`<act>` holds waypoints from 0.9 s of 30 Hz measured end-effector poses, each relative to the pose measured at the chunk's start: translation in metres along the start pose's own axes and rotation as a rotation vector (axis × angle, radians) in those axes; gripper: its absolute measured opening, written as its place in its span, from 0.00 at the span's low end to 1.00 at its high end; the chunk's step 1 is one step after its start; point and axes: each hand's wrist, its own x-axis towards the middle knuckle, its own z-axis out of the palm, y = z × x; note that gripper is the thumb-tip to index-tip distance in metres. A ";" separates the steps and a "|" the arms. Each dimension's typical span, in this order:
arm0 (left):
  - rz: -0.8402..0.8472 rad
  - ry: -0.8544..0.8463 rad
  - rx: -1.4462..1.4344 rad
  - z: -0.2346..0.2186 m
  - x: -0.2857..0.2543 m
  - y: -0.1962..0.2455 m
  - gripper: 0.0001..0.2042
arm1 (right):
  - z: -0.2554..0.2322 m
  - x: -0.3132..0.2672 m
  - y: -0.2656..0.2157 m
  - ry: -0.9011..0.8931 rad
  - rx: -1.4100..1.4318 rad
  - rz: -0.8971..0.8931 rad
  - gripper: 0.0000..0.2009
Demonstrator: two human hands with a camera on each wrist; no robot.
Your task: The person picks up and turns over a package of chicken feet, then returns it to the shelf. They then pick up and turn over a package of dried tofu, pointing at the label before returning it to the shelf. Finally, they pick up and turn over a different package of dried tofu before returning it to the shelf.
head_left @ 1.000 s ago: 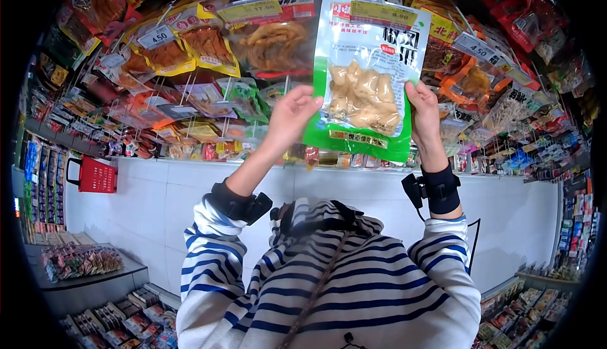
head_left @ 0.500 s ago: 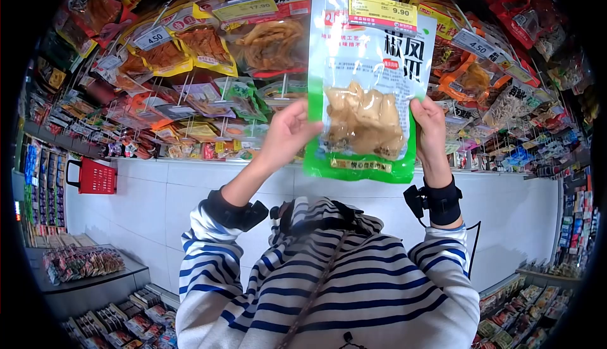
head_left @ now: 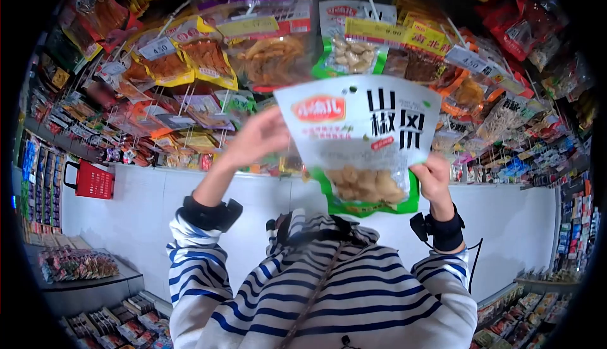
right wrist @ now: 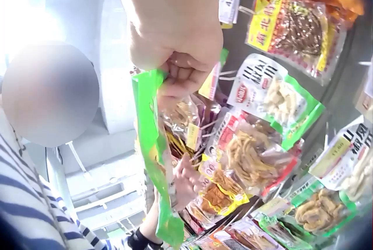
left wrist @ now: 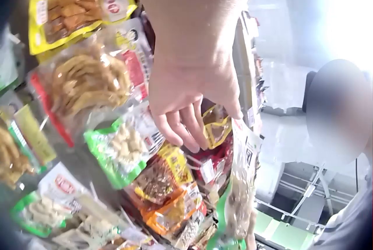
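A white and green snack bag (head_left: 373,140) with pale pieces behind a clear window faces the head camera, tilted slightly. My right hand (head_left: 434,177) pinches its lower right edge; in the right wrist view the bag (right wrist: 154,151) is seen edge-on below the curled fingers of my right hand (right wrist: 178,57). My left hand (head_left: 258,139), blurred, is beside the bag's left side, its fingers relaxed. In the left wrist view my left hand (left wrist: 195,92) hangs with loosely bent fingers and holds nothing, near the bag (left wrist: 240,186).
Behind, a similar green and white bag (head_left: 351,52) hangs on a hook under a yellow price label (head_left: 378,31). Yellow-edged packs (head_left: 205,55) hang at the left. A red basket (head_left: 95,179) stands on the floor at the far left.
The bag has come down and away from the hooks, toward the body, uncovering the similar bag behind. My left hand has moved left and down, off the bag's edge; my right hand has lowered with it.
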 end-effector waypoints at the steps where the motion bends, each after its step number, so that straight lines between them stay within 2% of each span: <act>1: 0.057 0.077 0.054 -0.008 0.009 0.015 0.26 | -0.004 0.005 -0.007 0.002 -0.021 -0.067 0.07; 2: 0.170 0.023 0.172 -0.011 0.026 0.050 0.24 | -0.008 0.012 -0.015 0.005 -0.044 -0.137 0.07; 3: 0.211 0.161 0.226 -0.003 0.037 0.076 0.33 | -0.012 0.018 -0.025 0.016 -0.058 -0.146 0.06; 4: 0.340 0.186 0.386 -0.003 0.049 0.098 0.30 | -0.017 0.024 -0.033 0.017 -0.088 -0.138 0.06; 6: 0.377 0.125 0.677 0.011 0.072 0.143 0.25 | -0.026 0.037 -0.046 0.022 -0.145 -0.127 0.06; 8: 0.387 0.072 0.819 0.030 0.093 0.174 0.21 | -0.029 0.055 -0.062 0.074 -0.163 -0.205 0.06; 9: 0.400 0.065 0.856 0.037 0.103 0.185 0.16 | -0.029 0.063 -0.064 0.110 -0.173 -0.228 0.06; 10: 0.281 0.054 0.839 0.039 0.109 0.196 0.10 | -0.031 0.070 -0.067 0.146 -0.181 -0.245 0.06; 12: 0.261 0.066 0.681 0.042 0.122 0.212 0.07 | -0.039 0.086 -0.076 0.164 -0.240 -0.288 0.07; 15: 0.413 0.089 0.626 0.047 0.139 0.231 0.07 | -0.057 0.108 -0.092 0.138 -0.300 -0.224 0.08; 16: 0.468 0.125 0.705 0.046 0.147 0.236 0.08 | -0.063 0.117 -0.095 0.116 -0.300 -0.202 0.09; 18: 0.521 0.135 0.784 0.045 0.161 0.246 0.09 | -0.067 0.142 -0.101 0.146 -0.090 -0.292 0.10; 19: 0.571 0.138 0.861 0.042 0.170 0.248 0.09 | -0.068 0.153 -0.112 0.152 0.005 -0.256 0.11; 20: 0.550 0.135 0.849 0.043 0.177 0.251 0.09 | -0.069 0.165 -0.125 0.159 0.102 -0.218 0.12; 22: 0.591 0.139 0.881 0.041 0.192 0.254 0.09 | -0.078 0.192 -0.140 0.201 0.036 -0.218 0.13; 24: 0.561 0.124 0.804 0.037 0.207 0.256 0.09 | -0.088 0.217 -0.151 0.224 0.095 -0.241 0.13; 27: 0.508 0.236 0.703 0.028 0.224 0.256 0.10 | -0.099 0.248 -0.157 0.206 0.136 -0.183 0.12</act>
